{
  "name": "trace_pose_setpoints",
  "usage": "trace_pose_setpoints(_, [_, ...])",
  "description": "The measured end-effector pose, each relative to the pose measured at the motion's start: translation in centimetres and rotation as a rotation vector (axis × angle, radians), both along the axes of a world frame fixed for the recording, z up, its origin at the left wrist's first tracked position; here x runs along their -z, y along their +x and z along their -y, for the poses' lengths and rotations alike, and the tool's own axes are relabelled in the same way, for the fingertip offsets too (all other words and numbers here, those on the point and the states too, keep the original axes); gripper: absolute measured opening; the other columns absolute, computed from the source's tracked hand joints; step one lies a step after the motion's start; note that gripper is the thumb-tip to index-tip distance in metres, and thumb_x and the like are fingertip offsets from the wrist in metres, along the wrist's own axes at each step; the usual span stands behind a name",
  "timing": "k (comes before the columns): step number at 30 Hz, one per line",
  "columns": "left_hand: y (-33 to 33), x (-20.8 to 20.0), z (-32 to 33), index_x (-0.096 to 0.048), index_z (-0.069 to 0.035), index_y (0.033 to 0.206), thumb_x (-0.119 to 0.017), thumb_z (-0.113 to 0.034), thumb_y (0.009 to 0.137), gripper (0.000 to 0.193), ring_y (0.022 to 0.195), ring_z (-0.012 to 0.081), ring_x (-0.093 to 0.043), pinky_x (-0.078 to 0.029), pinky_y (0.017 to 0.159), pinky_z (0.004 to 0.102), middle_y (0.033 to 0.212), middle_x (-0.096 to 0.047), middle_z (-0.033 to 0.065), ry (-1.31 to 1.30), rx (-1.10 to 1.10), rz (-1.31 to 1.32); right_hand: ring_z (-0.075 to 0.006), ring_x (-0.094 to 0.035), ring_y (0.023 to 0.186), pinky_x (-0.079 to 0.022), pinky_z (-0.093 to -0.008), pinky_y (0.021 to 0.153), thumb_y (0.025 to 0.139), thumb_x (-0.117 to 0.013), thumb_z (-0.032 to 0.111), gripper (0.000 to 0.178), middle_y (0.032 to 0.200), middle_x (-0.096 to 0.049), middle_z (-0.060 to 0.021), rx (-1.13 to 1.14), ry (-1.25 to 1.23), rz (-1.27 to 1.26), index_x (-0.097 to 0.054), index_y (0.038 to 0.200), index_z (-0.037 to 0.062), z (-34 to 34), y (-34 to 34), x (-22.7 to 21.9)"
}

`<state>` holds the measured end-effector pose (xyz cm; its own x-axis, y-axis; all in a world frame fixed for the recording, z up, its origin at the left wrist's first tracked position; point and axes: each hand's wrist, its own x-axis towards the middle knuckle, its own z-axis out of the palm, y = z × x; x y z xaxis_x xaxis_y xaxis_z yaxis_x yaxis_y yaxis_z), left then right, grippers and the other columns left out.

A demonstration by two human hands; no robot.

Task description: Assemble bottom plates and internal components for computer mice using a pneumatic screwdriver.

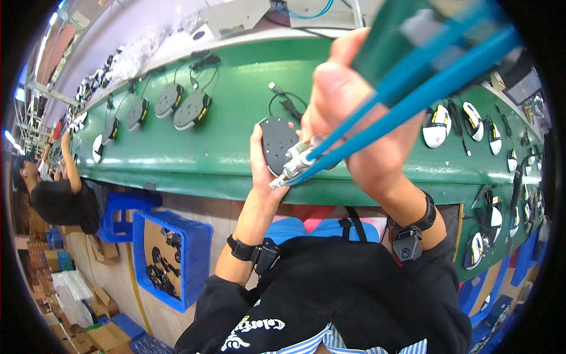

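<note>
We log the left hand [265, 171] grasping a computer mouse [276, 141], dark underside up, at the centre above the green worktop [242, 82]; the right hand [359, 124] is clenched round a green-bodied tool [386, 50], probably a powered screwdriver, though blur hides much; its blue hoses [407, 106] slant toward two o'clock; we note a metal fitting [298, 159] at the mouse's four o'clock; upturned mice [194, 109] lie at ten o'clock, white-shelled mice [436, 127] at three, a blue crate [197, 253] at half past seven.

blue crate [199, 259] holding dark parts [159, 279], blue stool [134, 201], co-worker in black [63, 203], cardboard boxes [111, 336]
</note>
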<state>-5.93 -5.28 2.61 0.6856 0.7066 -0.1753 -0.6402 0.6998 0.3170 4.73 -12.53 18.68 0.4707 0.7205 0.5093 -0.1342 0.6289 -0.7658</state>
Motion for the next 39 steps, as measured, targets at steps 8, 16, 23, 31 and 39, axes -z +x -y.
trace_pose_setpoints(8, [4.9, -5.2, -4.1, -0.042, -0.003, 0.132, -0.057, -0.032, 0.093, 0.051, 0.110, 0.0256, -0.059, -0.050, 0.097, 0.0410, 0.118, -0.059, 0.0147, 0.666, -0.021, -0.172, -0.0036, -0.033, 0.044, -0.038, -0.0226, 0.046, 0.100, -0.050, 0.017, 0.023, 0.058, -0.032, 0.0059, 0.177, 0.056, 0.103, -0.045, 0.113, -0.0018, 3.9, 5.1, -5.1])
trace_pose_setpoints(16, [7.5, -1.5, -3.0, -0.036, 0.013, 0.139, -0.066, -0.043, 0.088, 0.081, 0.118, 0.0460, -0.049, -0.040, 0.104, 0.0483, 0.125, -0.049, 0.0333, 1.862, 0.052, -1.439, -0.0044, -0.038, 0.042, -0.037, -0.0228, 0.043, 0.090, -0.062, 0.013, 0.018, 0.057, -0.043, 0.0025, 0.224, 0.020, 0.039, -0.054, 0.099, -0.0010, 6.7, 8.4, -4.1])
trace_pose_setpoints(23, [-0.7, -2.6, -10.4, -0.060, 0.004, 0.109, -0.062, -0.033, 0.092, 0.041, 0.105, 0.0416, -0.055, -0.047, 0.089, 0.0489, 0.110, -0.059, 0.0255, 1.986, -0.447, -1.593, -0.0049, -0.041, 0.044, -0.039, -0.0218, 0.044, 0.086, -0.064, 0.012, 0.017, 0.059, -0.047, 0.0012, 0.201, -0.086, 0.064, -0.058, 0.095, -0.0009, 7.1, 8.9, -3.7])
trace_pose_setpoints(31, [-11.2, -1.5, -20.2, -0.062, 0.007, 0.112, -0.074, -0.037, 0.083, 0.055, 0.083, 0.0260, -0.070, -0.058, 0.067, 0.0362, 0.099, -0.069, 0.0166, 1.246, 0.327, -1.733, -0.0046, -0.043, 0.046, -0.037, -0.0209, 0.044, 0.085, -0.067, 0.013, 0.016, 0.061, -0.050, 0.0014, 0.161, -0.079, 0.013, -0.059, 0.091, 0.0001, 6.6, 8.5, -2.4])
trace_pose_setpoints(39, [-3.1, 0.9, -3.6, -0.048, 0.000, 0.131, -0.066, -0.021, 0.092, 0.048, 0.105, 0.0203, -0.065, -0.056, 0.089, 0.0369, 0.122, -0.061, 0.0118, 0.524, 0.309, -0.626, -0.0052, -0.045, 0.047, -0.040, -0.0223, 0.048, 0.089, -0.066, 0.017, 0.023, 0.060, -0.048, 0.0024, 0.113, -0.033, 0.063, -0.058, 0.097, -0.0016, 1.7, 7.6, -2.3])
